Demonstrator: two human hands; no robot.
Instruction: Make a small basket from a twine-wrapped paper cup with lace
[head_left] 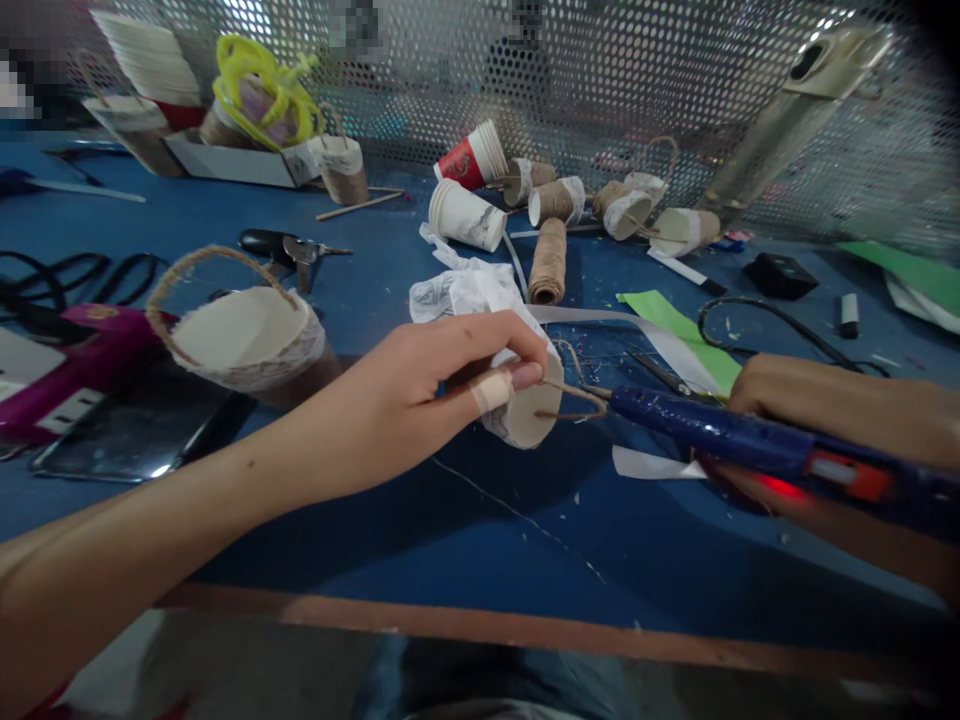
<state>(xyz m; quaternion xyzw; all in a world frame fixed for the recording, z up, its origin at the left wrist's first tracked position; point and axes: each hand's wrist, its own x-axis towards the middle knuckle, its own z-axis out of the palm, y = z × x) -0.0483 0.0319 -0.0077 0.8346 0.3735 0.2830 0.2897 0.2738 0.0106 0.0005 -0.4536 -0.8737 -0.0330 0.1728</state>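
My left hand (450,385), with tape round the thumb, is closed with thumb and forefinger pinching a piece of twine (574,388) at the rim of a small paper cup (536,410). The cup lies tilted with its opening to the right. My right hand (810,410) is wrapped round a blue glue gun (720,435), which points left. Its nozzle touches or nearly touches the twine. White lace (480,288) lies behind the cup. To the left of my left hand stands a bigger lace-trimmed cup (247,335) with a twine handle.
Twine-wrapped cups (559,202), a twine spool (549,262) and paper cups (469,215) lie at the back before a perforated metal screen (420,90). A magenta glue gun (90,370) and phone (142,430) are at left. Green paper (675,335) and scissors (664,372) lie near my right hand.
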